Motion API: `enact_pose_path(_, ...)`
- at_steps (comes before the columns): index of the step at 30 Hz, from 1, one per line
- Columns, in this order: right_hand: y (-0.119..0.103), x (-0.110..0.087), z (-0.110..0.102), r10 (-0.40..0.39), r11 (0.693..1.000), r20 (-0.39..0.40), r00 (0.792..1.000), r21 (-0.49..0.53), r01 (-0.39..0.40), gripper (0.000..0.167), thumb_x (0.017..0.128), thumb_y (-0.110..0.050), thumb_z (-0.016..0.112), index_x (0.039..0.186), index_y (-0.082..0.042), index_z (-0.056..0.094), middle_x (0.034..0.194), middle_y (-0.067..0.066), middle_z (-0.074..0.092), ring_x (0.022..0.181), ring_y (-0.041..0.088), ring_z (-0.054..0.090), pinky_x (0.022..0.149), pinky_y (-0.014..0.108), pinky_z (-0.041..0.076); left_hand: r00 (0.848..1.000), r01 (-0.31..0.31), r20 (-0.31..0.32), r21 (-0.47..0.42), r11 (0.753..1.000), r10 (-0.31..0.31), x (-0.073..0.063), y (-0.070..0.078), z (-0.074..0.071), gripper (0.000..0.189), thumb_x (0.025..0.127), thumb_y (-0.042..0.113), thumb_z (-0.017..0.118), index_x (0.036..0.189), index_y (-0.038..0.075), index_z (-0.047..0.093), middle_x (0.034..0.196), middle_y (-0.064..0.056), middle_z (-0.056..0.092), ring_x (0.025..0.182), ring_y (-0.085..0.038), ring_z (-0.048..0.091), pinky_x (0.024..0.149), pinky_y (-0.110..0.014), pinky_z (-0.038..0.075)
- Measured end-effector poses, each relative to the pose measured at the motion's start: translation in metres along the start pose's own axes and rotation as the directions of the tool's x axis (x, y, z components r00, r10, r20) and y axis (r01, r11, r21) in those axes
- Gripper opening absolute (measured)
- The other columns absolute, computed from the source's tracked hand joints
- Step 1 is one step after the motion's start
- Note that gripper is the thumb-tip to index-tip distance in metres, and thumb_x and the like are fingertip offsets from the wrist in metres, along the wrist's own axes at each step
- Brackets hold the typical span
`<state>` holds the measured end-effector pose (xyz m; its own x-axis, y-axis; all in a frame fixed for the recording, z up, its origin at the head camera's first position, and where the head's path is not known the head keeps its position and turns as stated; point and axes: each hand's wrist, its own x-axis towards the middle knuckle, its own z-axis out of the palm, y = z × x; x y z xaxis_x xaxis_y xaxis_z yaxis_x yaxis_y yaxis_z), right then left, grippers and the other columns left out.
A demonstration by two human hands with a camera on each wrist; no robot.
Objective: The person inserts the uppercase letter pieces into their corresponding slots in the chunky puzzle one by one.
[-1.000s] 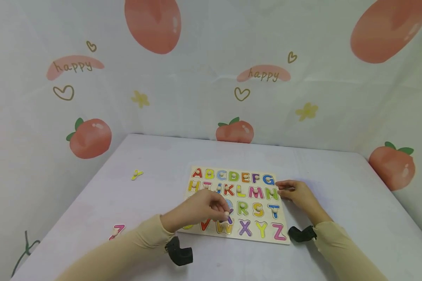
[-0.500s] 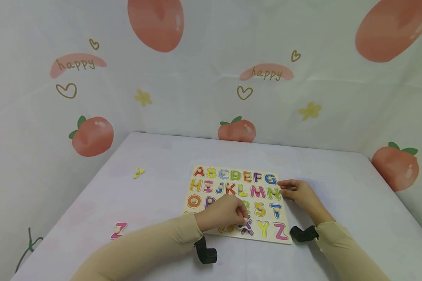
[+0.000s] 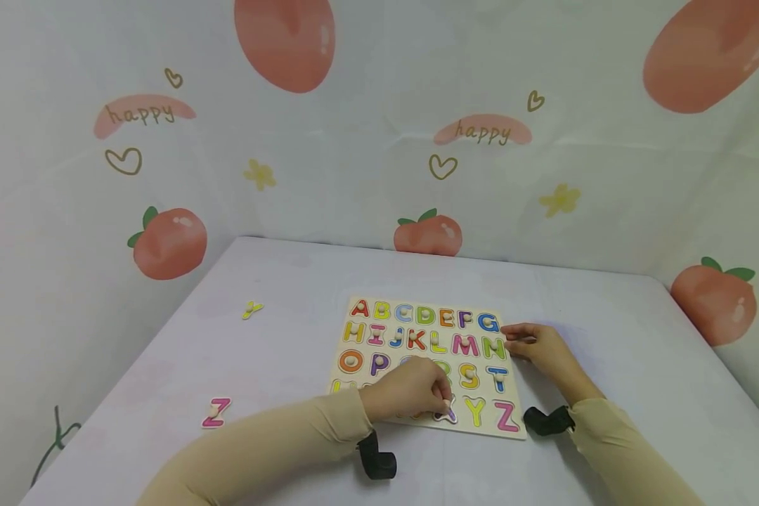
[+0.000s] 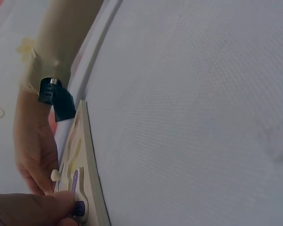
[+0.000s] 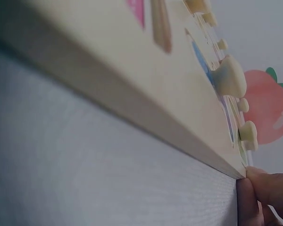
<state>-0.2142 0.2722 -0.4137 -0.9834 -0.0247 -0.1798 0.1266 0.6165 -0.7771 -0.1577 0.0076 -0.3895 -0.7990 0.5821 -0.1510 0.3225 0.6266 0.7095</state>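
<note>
A wooden alphabet puzzle board (image 3: 512, 393) lies on the table in the head view, with knobbed letters in most of its recesses. My left hand (image 3: 411, 386) pinches the purple letter X (image 3: 445, 416) by its knob, over the X recess in the bottom row. In the left wrist view this letter X (image 4: 81, 193) sits at the board's surface, partly covered by the thumb; whether it is fully seated cannot be seen. My right hand (image 3: 544, 351) touches the board's right edge beside G and N, its fingertips against the side.
A yellow letter Y (image 3: 251, 310) lies loose at the table's back left. Nearer the front left is a pink letter Z (image 3: 216, 412). The board's Y recess (image 3: 475, 412) and Z recess (image 3: 507, 417) hold no knobbed piece. Black wrist mounts (image 3: 377, 457) hang under both wrists.
My left hand has moved right with the letter X, from above the W area to the X recess, and lowered it there. The right hand stays at the board's edge.
</note>
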Motion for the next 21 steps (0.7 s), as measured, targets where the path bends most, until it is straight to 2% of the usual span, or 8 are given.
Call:
enact_pose_path(8,-0.0013,-0.0007,-0.0011,0.008,1.0,0.006,1.0,-0.008,-0.008,0.039,0.091,-0.015,0.066,0.124,0.003,0.061,0.111,0.017,0.067,0.082,0.01,0.055,0.065,0.024,0.047,1.0,-0.009,-0.011,0.08,0.997,0.01,-0.0016,0.0037,0.0006,0.015,0.077,0.005,0.075,0.069,0.014,0.067,0.053,0.011,0.052,0.051,0.002,0.042,0.049,-0.015,0.034)
enact_pose_path(12,-0.0026,-0.0021,-0.002,0.001,1.0,0.017,1.0,0.013,-0.001,0.039,0.091,-0.013,0.065,0.125,0.005,0.059,0.112,0.018,0.067,0.082,0.006,0.058,0.066,0.022,0.048,1.0,-0.018,-0.015,0.091,0.996,0.02,-0.0014,0.0039,0.0006,0.014,0.077,0.005,0.075,0.069,0.014,0.067,0.053,0.011,0.052,0.052,0.002,0.042,0.05,-0.014,0.034)
enact_pose_path(17,-0.0021,-0.003,-0.0015,-0.003,1.0,0.022,1.0,0.022,0.003,0.039,0.092,-0.013,0.065,0.125,0.006,0.059,0.111,0.019,0.067,0.081,0.003,0.059,0.067,0.021,0.049,0.999,-0.043,-0.009,0.049,0.998,0.043,-0.0014,-0.0005,0.0016,0.014,0.077,0.004,0.074,0.072,0.014,0.066,0.054,0.01,0.054,0.051,0.002,0.045,0.051,-0.015,0.036)
enact_pose_path(21,-0.001,-0.0025,-0.0002,0.001,1.0,0.016,1.0,0.023,-0.002,0.039,0.092,-0.014,0.065,0.125,0.005,0.059,0.111,0.018,0.067,0.081,0.004,0.06,0.066,0.022,0.049,1.0,-0.024,0.006,-0.043,0.999,0.025,-0.0033,-0.0049,-0.0023,0.013,0.077,0.006,0.076,0.077,0.015,0.067,0.056,0.009,0.057,0.05,-0.001,0.05,0.05,-0.016,0.039)
